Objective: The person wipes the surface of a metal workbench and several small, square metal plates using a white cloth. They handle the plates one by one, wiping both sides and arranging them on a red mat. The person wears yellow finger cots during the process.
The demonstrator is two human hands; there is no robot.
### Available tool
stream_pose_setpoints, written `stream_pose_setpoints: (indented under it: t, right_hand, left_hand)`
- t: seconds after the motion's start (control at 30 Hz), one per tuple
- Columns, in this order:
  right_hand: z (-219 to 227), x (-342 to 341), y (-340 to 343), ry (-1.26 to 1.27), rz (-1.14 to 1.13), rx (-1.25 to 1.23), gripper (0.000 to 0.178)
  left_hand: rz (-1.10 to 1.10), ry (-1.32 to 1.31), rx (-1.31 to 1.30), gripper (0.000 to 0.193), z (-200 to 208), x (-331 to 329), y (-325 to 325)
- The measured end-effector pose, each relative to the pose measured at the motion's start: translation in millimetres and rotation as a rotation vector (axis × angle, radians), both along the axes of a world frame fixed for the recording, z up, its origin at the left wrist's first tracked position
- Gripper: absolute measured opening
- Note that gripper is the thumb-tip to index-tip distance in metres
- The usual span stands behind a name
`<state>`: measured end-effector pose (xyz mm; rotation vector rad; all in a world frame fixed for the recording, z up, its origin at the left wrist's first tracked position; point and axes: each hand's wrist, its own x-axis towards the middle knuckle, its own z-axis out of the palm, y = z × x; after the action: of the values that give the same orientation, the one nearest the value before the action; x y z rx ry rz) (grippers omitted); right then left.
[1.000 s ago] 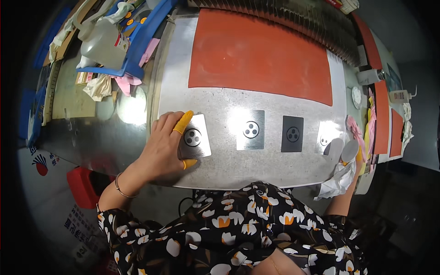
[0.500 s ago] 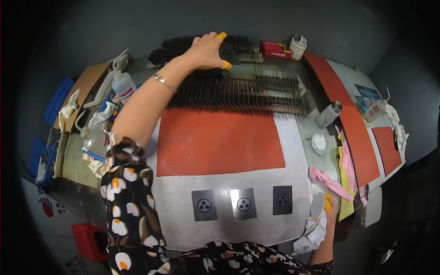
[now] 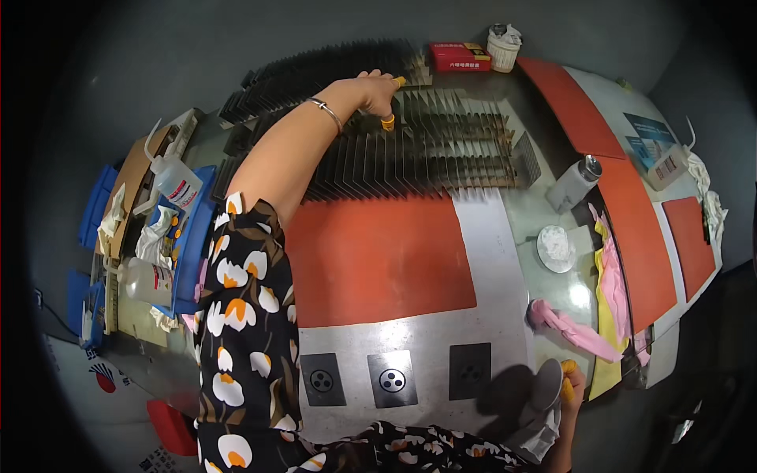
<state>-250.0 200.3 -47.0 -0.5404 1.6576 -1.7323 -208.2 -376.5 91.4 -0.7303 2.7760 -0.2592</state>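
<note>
My left hand (image 3: 379, 100), with yellow covers on its fingertips, reaches over a long rack of dark upright plates (image 3: 359, 167). Its thumb and finger curl down between the rows; whatever lies between them is hard to make out. Low on the right, my right hand (image 3: 573, 386), also with yellow finger covers, grips a round grey disc-shaped tool (image 3: 546, 385) with a white cloth (image 3: 539, 438) bunched under it. Three flat dark plates lie in a row on the pale board: the left plate (image 3: 322, 397), the middle plate (image 3: 393, 399) and the right plate (image 3: 459, 370). Each carries a ring-and-dots pattern.
An orange-red mat (image 3: 378, 268) lies between rack and plates. To the right are a grey-white bottle (image 3: 574, 184), a dish of white material (image 3: 556, 247) and a pink cloth (image 3: 576, 327). On the left stand squeeze bottles (image 3: 175, 183) and a blue tray (image 3: 189, 268). A red box (image 3: 460, 57) is behind.
The dark plate that my left hand held above the rack no longer shows, and the hand is lower among the rows. The view has shifted; my right hand still holds the disc tool.
</note>
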Motion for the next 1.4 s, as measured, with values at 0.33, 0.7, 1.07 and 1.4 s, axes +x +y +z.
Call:
stream_pose_setpoints:
  t: [0.33, 0.7, 1.07, 1.4]
  right_hand:
    - [16, 5, -13, 0.072, 0.046, -0.042, 0.025]
    - [16, 24, -29, -0.103, -0.045, -0.149, 0.016]
    - [13, 15, -22, -0.136, -0.03, -0.184, 0.014]
    - [21, 20, -21, -0.092, -0.004, -0.121, 0.019]
  left_hand:
    - [-0.1, 0.479, 0.094, 0.063, 29, 63, 20]
    - [0.111, 0.412, 0.422, 0.117, -66, 347, 313]
    - [0.208, 0.48, 0.624, 0.102, -69, 338, 321]
    - [-0.064, 0.592, 0.026, 0.08, 65, 158, 86]
